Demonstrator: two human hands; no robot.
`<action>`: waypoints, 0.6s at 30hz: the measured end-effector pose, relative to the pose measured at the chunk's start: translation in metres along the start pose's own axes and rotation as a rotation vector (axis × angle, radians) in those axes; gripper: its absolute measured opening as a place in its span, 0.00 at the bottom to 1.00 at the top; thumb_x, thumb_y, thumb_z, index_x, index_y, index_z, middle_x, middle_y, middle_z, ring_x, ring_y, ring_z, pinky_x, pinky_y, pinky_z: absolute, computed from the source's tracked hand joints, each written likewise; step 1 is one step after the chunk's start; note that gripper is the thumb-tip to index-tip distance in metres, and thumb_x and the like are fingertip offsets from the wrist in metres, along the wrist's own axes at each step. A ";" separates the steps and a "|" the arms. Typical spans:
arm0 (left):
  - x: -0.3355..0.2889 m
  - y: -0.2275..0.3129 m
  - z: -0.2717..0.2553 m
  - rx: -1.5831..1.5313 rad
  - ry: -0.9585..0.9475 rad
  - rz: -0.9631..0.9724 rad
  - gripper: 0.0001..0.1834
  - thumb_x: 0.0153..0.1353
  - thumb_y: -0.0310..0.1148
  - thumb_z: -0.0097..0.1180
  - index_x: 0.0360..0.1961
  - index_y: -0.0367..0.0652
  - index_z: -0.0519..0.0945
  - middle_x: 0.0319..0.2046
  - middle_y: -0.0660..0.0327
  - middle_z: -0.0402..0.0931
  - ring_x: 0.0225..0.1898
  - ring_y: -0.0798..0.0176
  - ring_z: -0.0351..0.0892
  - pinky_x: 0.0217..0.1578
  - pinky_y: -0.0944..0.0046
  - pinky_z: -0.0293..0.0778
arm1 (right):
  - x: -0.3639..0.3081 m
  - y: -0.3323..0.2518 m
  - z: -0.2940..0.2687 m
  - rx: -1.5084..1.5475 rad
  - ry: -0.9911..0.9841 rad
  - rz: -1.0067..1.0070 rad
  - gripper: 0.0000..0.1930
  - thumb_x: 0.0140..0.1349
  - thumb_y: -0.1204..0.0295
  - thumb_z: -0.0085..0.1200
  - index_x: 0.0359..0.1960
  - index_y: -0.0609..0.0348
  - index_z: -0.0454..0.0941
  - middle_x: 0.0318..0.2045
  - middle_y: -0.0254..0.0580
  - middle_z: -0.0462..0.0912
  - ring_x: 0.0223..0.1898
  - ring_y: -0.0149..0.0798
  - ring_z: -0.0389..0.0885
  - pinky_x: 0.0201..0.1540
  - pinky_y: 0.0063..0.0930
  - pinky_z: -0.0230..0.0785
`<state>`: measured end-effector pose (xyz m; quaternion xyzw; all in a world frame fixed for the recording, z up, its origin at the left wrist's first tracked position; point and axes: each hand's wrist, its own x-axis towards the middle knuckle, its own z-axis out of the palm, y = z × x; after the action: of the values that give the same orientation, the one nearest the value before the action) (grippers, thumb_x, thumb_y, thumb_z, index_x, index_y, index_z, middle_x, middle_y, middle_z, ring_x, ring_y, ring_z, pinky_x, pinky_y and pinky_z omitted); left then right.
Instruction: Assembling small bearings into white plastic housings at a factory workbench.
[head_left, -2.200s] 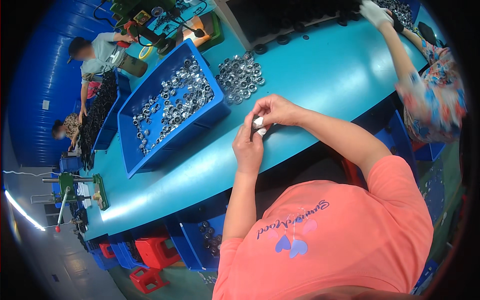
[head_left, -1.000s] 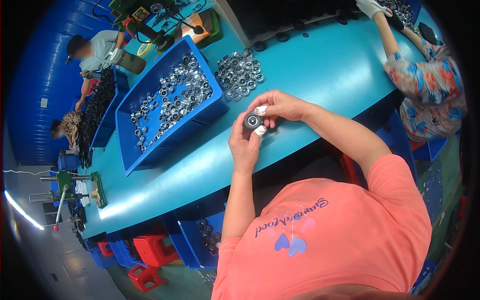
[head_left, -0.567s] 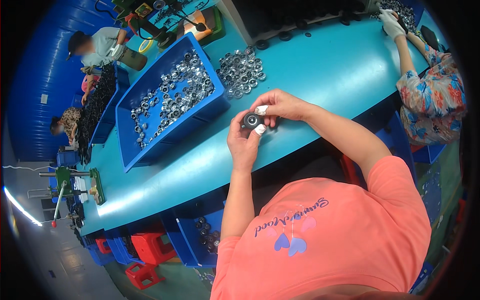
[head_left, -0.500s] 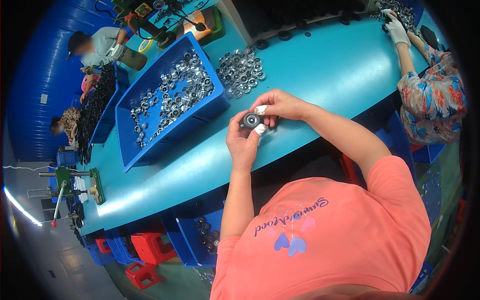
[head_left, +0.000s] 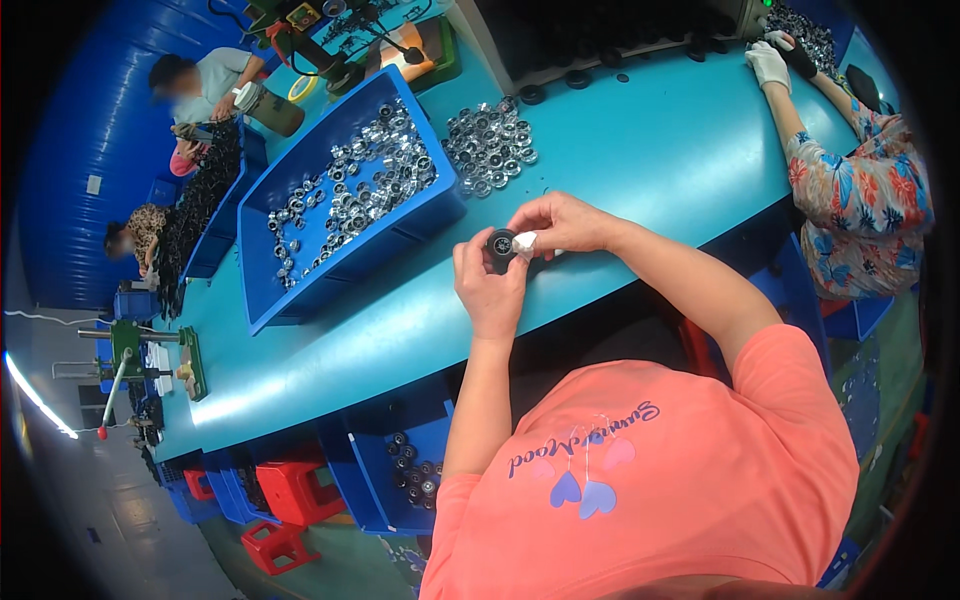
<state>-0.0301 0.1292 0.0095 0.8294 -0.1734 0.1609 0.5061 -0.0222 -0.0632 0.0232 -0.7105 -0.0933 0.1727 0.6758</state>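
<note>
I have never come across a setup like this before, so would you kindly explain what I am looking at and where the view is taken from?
Of course. There is no robot here: a person works with two bare hands. The view comes from a wide fisheye camera worn on that person's head, looking down, which is why straight edges seem to bend.

The left hand and right hand together hold a small, round black piece above a turquoise table. On the table stands a blue bin holding many shiny round parts, and a pile of similar parts lies beside it.

At the upper right, a white-gloved hand belongs to a co-worker.
</note>
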 end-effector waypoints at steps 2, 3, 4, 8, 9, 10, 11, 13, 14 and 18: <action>-0.002 -0.002 0.001 -0.008 -0.005 -0.017 0.23 0.46 0.24 0.72 0.46 0.39 0.82 0.34 0.63 0.71 0.31 0.67 0.72 0.31 0.68 0.72 | 0.000 0.000 0.000 -0.009 -0.012 0.006 0.15 0.61 0.70 0.61 0.50 0.59 0.83 0.35 0.35 0.86 0.32 0.26 0.82 0.33 0.21 0.76; -0.003 -0.002 0.001 -0.014 -0.011 -0.026 0.23 0.46 0.24 0.72 0.46 0.39 0.82 0.34 0.63 0.71 0.31 0.67 0.73 0.31 0.68 0.72 | -0.001 0.002 -0.001 -0.013 -0.014 0.011 0.15 0.61 0.70 0.61 0.50 0.59 0.83 0.35 0.35 0.86 0.32 0.26 0.82 0.34 0.21 0.76; -0.004 -0.002 0.002 -0.014 -0.011 -0.025 0.23 0.46 0.24 0.72 0.46 0.39 0.82 0.35 0.62 0.71 0.31 0.66 0.73 0.32 0.67 0.72 | -0.002 0.004 -0.001 -0.003 -0.011 0.005 0.15 0.61 0.70 0.61 0.49 0.59 0.83 0.35 0.35 0.86 0.31 0.26 0.82 0.33 0.21 0.76; -0.003 -0.001 -0.005 -0.026 0.000 0.041 0.23 0.46 0.24 0.72 0.47 0.38 0.82 0.36 0.60 0.72 0.33 0.63 0.75 0.35 0.64 0.74 | -0.002 0.007 0.000 0.059 0.006 -0.015 0.13 0.63 0.68 0.62 0.47 0.60 0.84 0.34 0.35 0.86 0.29 0.25 0.81 0.33 0.22 0.76; -0.011 -0.001 -0.016 -0.031 0.003 0.056 0.23 0.47 0.24 0.72 0.48 0.38 0.82 0.37 0.60 0.72 0.34 0.62 0.75 0.35 0.64 0.74 | -0.004 0.001 -0.002 -0.007 -0.034 0.004 0.13 0.66 0.64 0.61 0.44 0.61 0.85 0.33 0.35 0.86 0.29 0.25 0.81 0.33 0.21 0.76; -0.017 0.000 -0.029 -0.040 0.013 0.060 0.24 0.47 0.25 0.72 0.48 0.38 0.82 0.37 0.59 0.72 0.35 0.61 0.76 0.36 0.63 0.74 | -0.003 0.007 -0.007 0.014 -0.052 0.008 0.15 0.68 0.60 0.60 0.42 0.60 0.86 0.32 0.35 0.85 0.29 0.27 0.82 0.33 0.21 0.76; -0.026 -0.002 -0.049 -0.027 0.043 0.047 0.24 0.47 0.25 0.72 0.49 0.38 0.81 0.38 0.59 0.72 0.36 0.61 0.76 0.37 0.63 0.74 | -0.005 -0.009 -0.012 -0.045 -0.041 0.063 0.15 0.67 0.59 0.60 0.42 0.59 0.86 0.32 0.37 0.86 0.29 0.29 0.82 0.33 0.24 0.76; -0.051 -0.008 -0.100 0.064 0.132 -0.007 0.25 0.48 0.26 0.72 0.50 0.37 0.81 0.39 0.58 0.72 0.37 0.60 0.77 0.38 0.62 0.75 | -0.004 -0.027 -0.028 -0.274 0.013 0.028 0.15 0.66 0.59 0.60 0.43 0.59 0.86 0.32 0.41 0.87 0.31 0.33 0.84 0.36 0.30 0.77; -0.067 -0.014 -0.127 0.136 0.171 -0.052 0.25 0.48 0.26 0.72 0.50 0.37 0.81 0.39 0.58 0.72 0.38 0.59 0.77 0.39 0.62 0.75 | -0.001 -0.031 -0.049 -0.450 0.061 -0.059 0.15 0.65 0.59 0.61 0.43 0.58 0.86 0.33 0.42 0.87 0.32 0.35 0.84 0.37 0.32 0.78; -0.173 -0.071 -0.258 0.754 0.121 -0.221 0.25 0.51 0.28 0.72 0.52 0.36 0.81 0.40 0.57 0.72 0.38 0.59 0.78 0.38 0.62 0.75 | 0.020 -0.013 -0.141 -0.721 0.586 -0.147 0.17 0.58 0.60 0.66 0.43 0.58 0.86 0.37 0.46 0.87 0.40 0.44 0.86 0.46 0.40 0.78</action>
<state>-0.1757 0.4119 -0.0102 0.9598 0.0180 0.2063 0.1895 0.0500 -0.1853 0.0379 -0.9102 -0.0025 -0.1268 0.3943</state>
